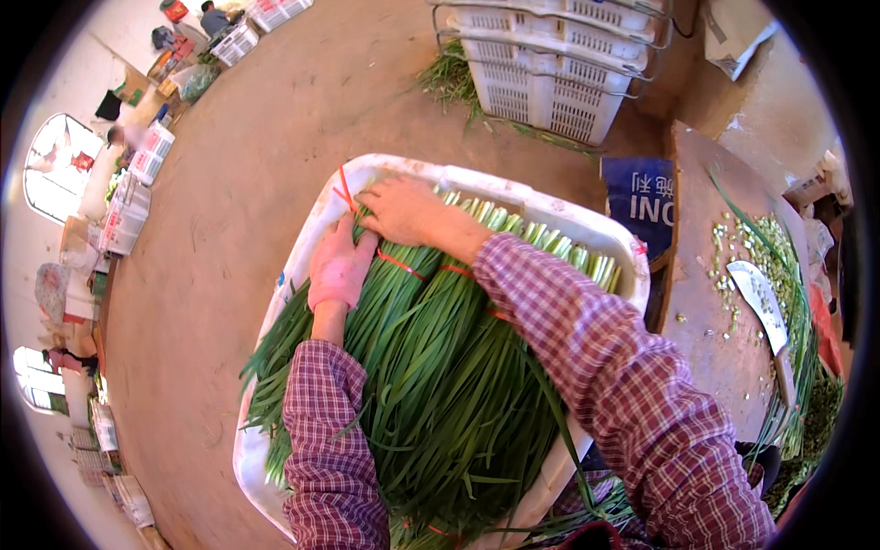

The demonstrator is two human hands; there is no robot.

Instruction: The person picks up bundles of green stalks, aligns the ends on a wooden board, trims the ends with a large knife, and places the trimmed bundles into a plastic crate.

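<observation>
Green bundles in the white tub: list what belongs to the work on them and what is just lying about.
In the work:
- left hand and right hand, on the bundles
- red ties
- white tub

Apparently just lying about, untouched:
- knife
- chopped bits
- stacked crates

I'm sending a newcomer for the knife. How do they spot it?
Right of the white plastic tub of long green leaves is a brown, flat work surface. Among the pale chopped bits there lies the knife, a broad, curved silver blade with a slim handle. Its shiny metal sets it apart from those scraps.
</observation>
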